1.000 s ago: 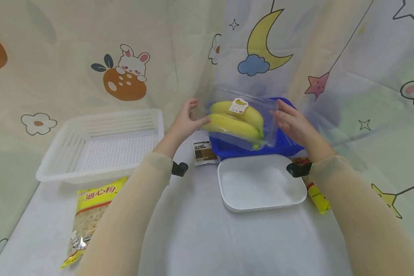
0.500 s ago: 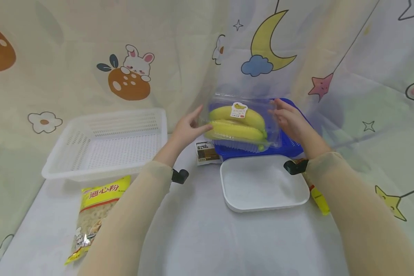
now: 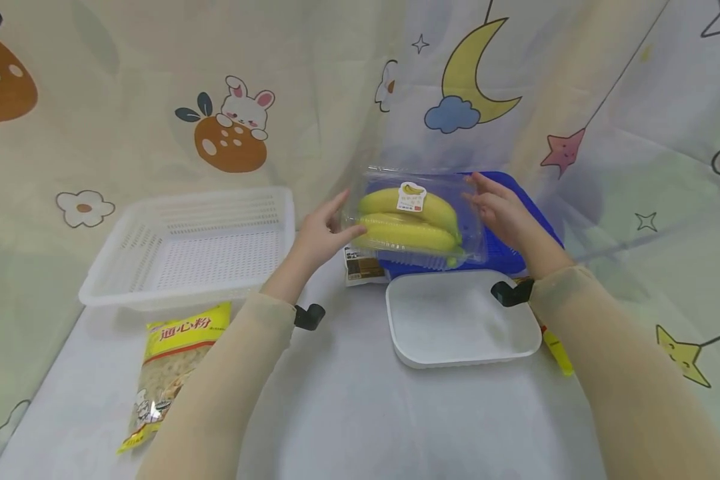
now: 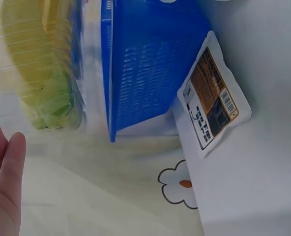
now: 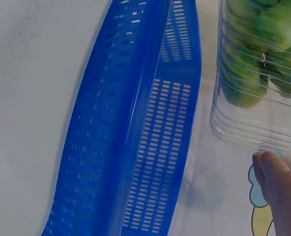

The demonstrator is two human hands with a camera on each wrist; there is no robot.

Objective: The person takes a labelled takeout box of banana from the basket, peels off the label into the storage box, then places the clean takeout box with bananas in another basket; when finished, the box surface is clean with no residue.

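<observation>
- Clear clamshell of bananas (image 3: 413,217) is hanging above the blue basket (image 3: 537,230), at 12 o'clock from the white tray (image 3: 462,320); its near lower edge is sitting at the basket's front rim, contact not resolvable from the head view.
- Long axis is running 9-to-3 across the person, label sticker facing the head camera.
- Left hand (image 3: 323,230) is pressing the 9 o'clock end, fingers mostly straight and slightly spread, thumb lying along the front face.
- Right hand (image 3: 499,212) is pressing the 3 o'clock end, fingers extended and loosely fanned; right wrist view is showing only a fingertip (image 5: 268,169) at the ribbed base of the box.
- So the box is sitting between the two palms, squeezed end to end; both hands are about equally near, neither curling round it.
- Small brown-and-white packet (image 3: 363,265) is lying flat at 7 o'clock of the basket, just beside its corner.
- White perforated basket (image 3: 192,247) is sitting well apart at 9 o'clock; yellow pasta bag (image 3: 171,370) is lying at its 6 o'clock.
- Yellow pack (image 3: 555,350) is poking out at 3 o'clock of the white tray, mostly hidden by the right sleeve.
</observation>
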